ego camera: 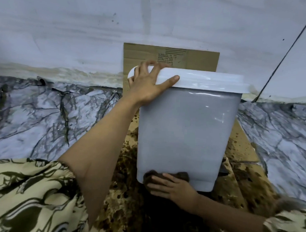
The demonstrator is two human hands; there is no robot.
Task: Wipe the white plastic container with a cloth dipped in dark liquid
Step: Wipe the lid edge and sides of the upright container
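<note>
A tall white plastic container [186, 131] with a white lid [207, 81] stands upright on stained cardboard in the middle of the head view. My left hand [148, 84] rests on the lid's left corner, fingers spread over the top and thumb along the front edge. My right hand [172, 187] presses a dark brown wet cloth [165, 176] flat against the container's front face near its bottom left corner. The cloth is partly hidden under my fingers.
Brown cardboard [243, 143] spattered with dark liquid lies under the container and leans against the white wall [82, 26] behind it. Marble-patterned floor [36, 115] spreads on both sides. Patterned sleeves fill the lower corners. A dark cable [280, 59] runs down at the right.
</note>
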